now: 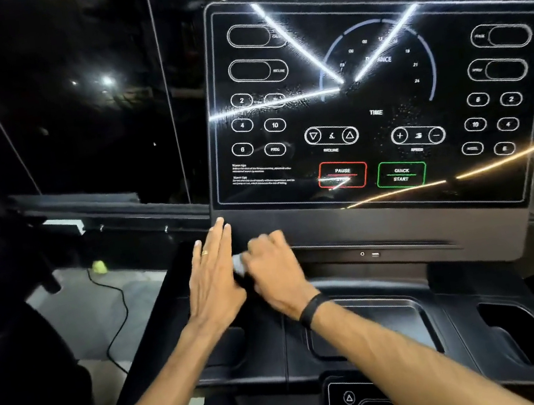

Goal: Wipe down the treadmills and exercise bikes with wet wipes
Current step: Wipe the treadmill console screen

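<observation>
Glossy black console panel (378, 99) with white outlined buttons, a red-framed pause key (343, 174) and a green-framed start key (401, 174). Pale whitish wipe (238, 264). Black wristband (311, 310). Gold ring (204, 253). Yellow-green ball (99, 267) on grey floor (78, 317).

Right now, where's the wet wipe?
In the head view, the wet wipe is bunched under the right hand, beside the flat left hand, on the treadmill's dark ledge below the console screen.
</observation>
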Motion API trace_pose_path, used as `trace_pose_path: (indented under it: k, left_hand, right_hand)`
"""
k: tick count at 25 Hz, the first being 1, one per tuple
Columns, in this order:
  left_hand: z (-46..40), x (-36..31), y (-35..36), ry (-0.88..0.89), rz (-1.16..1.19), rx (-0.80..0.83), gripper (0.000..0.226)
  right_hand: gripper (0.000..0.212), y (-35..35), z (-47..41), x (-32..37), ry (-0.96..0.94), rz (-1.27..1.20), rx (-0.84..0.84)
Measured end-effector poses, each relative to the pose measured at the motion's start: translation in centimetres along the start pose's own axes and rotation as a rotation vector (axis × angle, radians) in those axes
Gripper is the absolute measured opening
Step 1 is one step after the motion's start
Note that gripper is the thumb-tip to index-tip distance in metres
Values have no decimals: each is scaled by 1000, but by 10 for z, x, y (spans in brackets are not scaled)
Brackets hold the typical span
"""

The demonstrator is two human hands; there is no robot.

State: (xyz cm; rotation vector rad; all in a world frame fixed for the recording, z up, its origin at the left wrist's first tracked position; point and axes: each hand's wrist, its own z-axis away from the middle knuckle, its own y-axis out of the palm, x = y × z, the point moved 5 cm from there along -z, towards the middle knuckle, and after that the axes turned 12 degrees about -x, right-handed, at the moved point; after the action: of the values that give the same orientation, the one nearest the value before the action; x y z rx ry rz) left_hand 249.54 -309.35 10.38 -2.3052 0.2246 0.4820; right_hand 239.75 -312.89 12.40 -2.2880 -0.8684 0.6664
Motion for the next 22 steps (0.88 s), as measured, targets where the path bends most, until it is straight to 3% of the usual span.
trace_pose_path:
  k: [3, 4, 7, 8, 12, 15, 22]
  left_hand:
    - [1, -1, 0, -22, 0, -10, 103]
    - [2, -5, 2, -37, 3, -21, 102]
    - [4, -12, 6, -54, 18, -38, 100]
    - [3, -12, 6, -59, 13, -43, 100]
    - [1, -9, 3, -59, -18, -60, 101]
    - [1, -16, 1, -79, -11, -54, 95]
    - [-4, -55, 15, -60, 104, -130, 68]
  right_hand:
    - [21, -17, -12, -58, 319, -4, -129]
    - [20, -19, -12, -62, 347, -8, -119]
    - [18, -6, 5, -31, 8, -67, -26]
    - [17, -6, 8, -31, -20, -81, -27]
    - [10, -18, 3, -78, 412, -81, -198]
    - [11, -18, 10, -75, 303, -88, -173]
    - [13, -50, 53, -149, 592, -21, -257]
